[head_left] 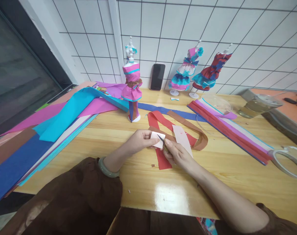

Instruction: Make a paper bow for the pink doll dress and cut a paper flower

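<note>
The left hand (140, 140) pinches a small pale pink paper square (154, 143); the right hand (175, 151) grips slim dark-pointed scissors (161, 139) over it, near the bench's (199, 192) front edge. A slip could tear the paper or nick the left fingertips. White tiled wall (148, 19) behind.

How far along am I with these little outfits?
The pink-dressed form and two forms right of the phone look dressed. Your left hand holds a pale piece, your right hand a pointed tool over it. The loose red strip and held piece apparently remain; I can't tell how much more.
</note>
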Tool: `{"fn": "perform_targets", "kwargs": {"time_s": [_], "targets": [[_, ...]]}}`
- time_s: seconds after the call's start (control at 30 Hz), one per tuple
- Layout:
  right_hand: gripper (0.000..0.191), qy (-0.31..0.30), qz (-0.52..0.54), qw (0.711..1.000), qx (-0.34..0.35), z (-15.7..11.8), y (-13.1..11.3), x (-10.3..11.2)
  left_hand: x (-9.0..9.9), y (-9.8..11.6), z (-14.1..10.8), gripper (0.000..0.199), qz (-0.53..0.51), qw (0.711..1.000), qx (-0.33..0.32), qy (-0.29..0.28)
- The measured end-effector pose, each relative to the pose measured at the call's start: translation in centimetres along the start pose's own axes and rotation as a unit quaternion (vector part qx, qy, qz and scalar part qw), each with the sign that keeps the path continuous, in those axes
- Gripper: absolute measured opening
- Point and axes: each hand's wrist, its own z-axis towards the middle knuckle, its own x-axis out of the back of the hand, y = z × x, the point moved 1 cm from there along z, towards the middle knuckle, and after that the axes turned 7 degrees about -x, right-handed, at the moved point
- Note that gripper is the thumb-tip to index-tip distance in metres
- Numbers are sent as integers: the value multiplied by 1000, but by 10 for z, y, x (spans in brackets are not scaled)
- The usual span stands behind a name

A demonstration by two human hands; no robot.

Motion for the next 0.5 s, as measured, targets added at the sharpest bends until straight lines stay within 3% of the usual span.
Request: {"fn": "perform_targets", "kwargs": {"time_s": [0.27, 0.5], "targets": [[46, 17, -26, 999, 13, 0, -1, 0, -3, 1, 0, 35, -19, 1000, 22, 12], [46, 25, -43, 998, 29, 1, -2, 2, -2, 3, 0, 29, -2, 1000, -4, 24]]}}
